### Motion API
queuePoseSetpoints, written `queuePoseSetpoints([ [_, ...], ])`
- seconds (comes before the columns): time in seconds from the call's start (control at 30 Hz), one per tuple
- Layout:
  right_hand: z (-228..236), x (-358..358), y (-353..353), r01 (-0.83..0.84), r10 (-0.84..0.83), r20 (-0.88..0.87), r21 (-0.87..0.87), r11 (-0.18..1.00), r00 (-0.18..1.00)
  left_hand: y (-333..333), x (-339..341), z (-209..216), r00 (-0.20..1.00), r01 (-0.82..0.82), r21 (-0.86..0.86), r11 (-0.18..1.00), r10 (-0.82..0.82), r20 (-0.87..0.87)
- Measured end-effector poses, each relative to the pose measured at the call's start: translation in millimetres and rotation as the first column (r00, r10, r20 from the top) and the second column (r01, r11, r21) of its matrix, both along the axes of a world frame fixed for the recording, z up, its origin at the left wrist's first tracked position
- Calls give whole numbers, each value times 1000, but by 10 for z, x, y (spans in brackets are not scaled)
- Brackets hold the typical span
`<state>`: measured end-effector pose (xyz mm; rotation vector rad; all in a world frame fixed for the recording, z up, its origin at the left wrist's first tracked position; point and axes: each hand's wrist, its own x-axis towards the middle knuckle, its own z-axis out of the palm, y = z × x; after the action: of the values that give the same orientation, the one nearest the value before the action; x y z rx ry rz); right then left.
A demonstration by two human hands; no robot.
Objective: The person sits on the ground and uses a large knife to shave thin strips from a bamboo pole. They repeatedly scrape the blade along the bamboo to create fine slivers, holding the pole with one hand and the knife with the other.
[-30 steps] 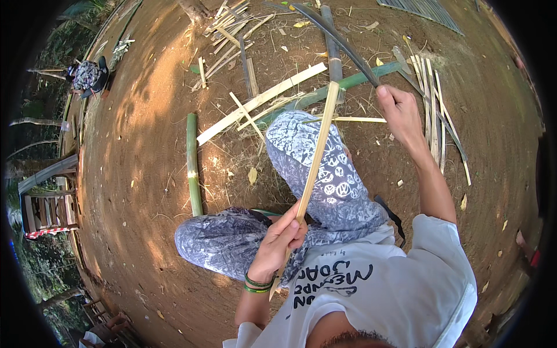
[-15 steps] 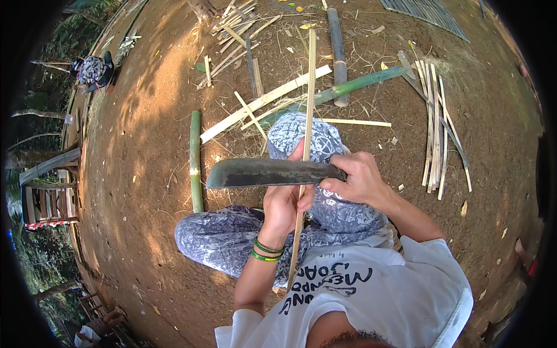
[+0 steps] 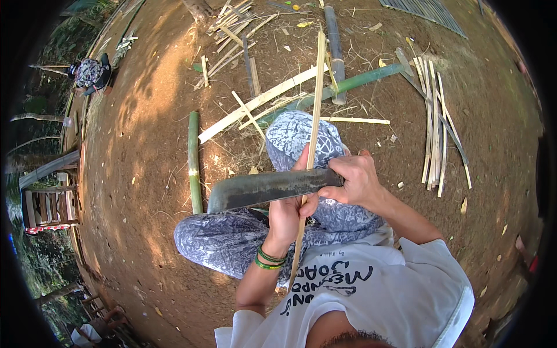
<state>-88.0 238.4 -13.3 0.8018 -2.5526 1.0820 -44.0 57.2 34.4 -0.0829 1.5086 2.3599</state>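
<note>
Brown earth (image 3: pixel 133 180) bears loose slats (image 3: pixel 434 139); left fingers (image 3: pixel 310 204) grip a bamboo strip (image 3: pixel 317 104), long axis forward, right fingers (image 3: pixel 350 168) a crosswise machete (image 3: pixel 261 189).

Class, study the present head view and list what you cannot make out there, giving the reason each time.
All in the head view:
- The handle of the knife: covered by the right hand.
- Part of the left hand: behind the blade.
- A short stretch of the pale strip: also behind the blade.
- The slatted panel: cut off by the upper edge.
- The distant person's hands: too small.
</note>
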Motion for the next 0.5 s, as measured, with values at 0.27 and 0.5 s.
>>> queuePoseSetpoints([
  [0.27, -74, 38, -4, 13, -16, -86, -45, 999, 996, 16, 184, 5, 997, -32, -58, 998, 36, 61],
  [0.5, -38, 27, 43, 16, -17, -59, -18, 1000, 998, -97, 357, -28, 997, 68, -219, 973, -72, -11],
])
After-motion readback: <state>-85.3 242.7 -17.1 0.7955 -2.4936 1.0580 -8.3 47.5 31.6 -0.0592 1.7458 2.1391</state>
